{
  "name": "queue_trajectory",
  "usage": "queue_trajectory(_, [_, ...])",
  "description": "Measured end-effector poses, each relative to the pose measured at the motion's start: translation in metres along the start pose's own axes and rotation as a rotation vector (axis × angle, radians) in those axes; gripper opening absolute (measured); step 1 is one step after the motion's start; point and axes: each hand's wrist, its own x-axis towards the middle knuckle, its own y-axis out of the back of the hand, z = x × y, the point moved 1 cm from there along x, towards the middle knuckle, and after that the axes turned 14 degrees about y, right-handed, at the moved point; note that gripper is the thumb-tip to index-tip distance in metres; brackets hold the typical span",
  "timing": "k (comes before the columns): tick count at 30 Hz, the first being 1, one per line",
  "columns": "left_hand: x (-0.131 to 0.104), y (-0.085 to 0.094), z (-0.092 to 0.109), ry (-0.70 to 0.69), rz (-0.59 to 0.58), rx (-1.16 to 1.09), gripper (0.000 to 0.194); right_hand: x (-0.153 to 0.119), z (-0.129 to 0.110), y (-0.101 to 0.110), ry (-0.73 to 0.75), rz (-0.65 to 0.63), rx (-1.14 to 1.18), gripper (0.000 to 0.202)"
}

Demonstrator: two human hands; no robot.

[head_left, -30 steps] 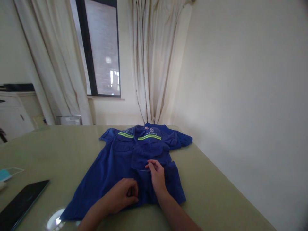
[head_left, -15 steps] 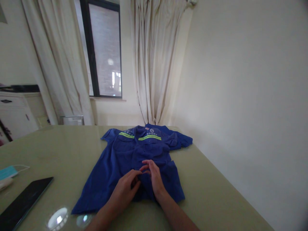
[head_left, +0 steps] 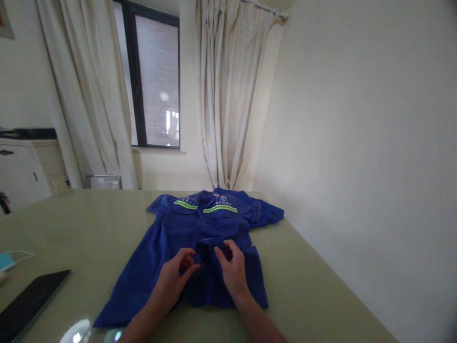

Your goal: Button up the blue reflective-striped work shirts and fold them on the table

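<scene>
A blue short-sleeved work shirt (head_left: 150, 257) lies front up, its collar toward the far side, with yellow-green stripes and pale print across the chest. My left hand (head_left: 173, 278) has its thumb and curled fingers at the front edge of the shirt, a bit of cloth between the tips. To its right, my right hand (head_left: 233, 271) pinches a raised fold of the same front between thumb and fingers. The cloth bunches up between the two hands. Whatever lies under that fold is hidden.
More blue clothing (head_left: 273, 213) lies behind the shirt by the wall (head_left: 350, 166). On the glossy table (head_left: 89, 233), a black phone (head_left: 32, 300) and part of a blue face mask (head_left: 6, 261) are at the left. Light reflections show at the near edge.
My hands, close together before, have moved apart. My right hand has closed on the cloth and a fold of the shirt front has been raised. The camera view has tilted slightly up.
</scene>
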Motion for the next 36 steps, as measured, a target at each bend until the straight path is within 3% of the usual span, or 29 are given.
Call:
queue_trajectory(2, [-0.002, 0.001, 0.003, -0.035, -0.076, 0.032, 0.014, -0.001, -0.005, 0.002, 0.091, -0.012, -0.010, 0.009])
queue_trajectory(4, [-0.003, 0.001, 0.006, -0.038, -0.154, 0.031, 0.011, -0.004, -0.012, 0.001, 0.186, -0.110, -0.002, 0.003])
queue_trajectory(7, [-0.002, 0.001, 0.005, -0.006, -0.215, -0.011, 0.012, -0.009, -0.018, -0.005, 0.211, -0.260, 0.007, 0.018])
queue_trajectory(14, [-0.004, 0.001, 0.006, -0.075, -0.109, 0.028, 0.005, -0.013, -0.016, -0.010, 0.128, -0.357, -0.013, 0.026])
queue_trajectory(19, [-0.006, -0.003, 0.001, -0.088, -0.042, 0.081, 0.007, -0.013, -0.015, -0.010, 0.138, -0.385, -0.013, 0.019])
queue_trajectory(24, [-0.004, -0.006, -0.007, -0.114, -0.026, 0.027, 0.033, -0.014, -0.014, -0.012, 0.119, -0.398, 0.011, 0.015])
queue_trajectory(30, [-0.004, -0.002, -0.001, -0.189, -0.046, 0.038, 0.019, -0.013, -0.015, -0.011, 0.117, -0.405, 0.019, 0.009])
queue_trajectory(32, [-0.003, -0.001, -0.001, -0.181, -0.027, 0.040, 0.019, -0.012, -0.012, -0.011, 0.077, -0.408, 0.097, 0.010])
queue_trajectory(34, [-0.003, 0.000, -0.002, -0.161, -0.024, 0.041, 0.020, -0.013, -0.007, -0.013, -0.056, -0.419, 0.214, 0.027])
queue_trajectory(36, [-0.003, 0.000, -0.003, -0.141, -0.029, 0.030, 0.022, -0.014, -0.001, -0.015, -0.194, -0.439, 0.301, 0.030])
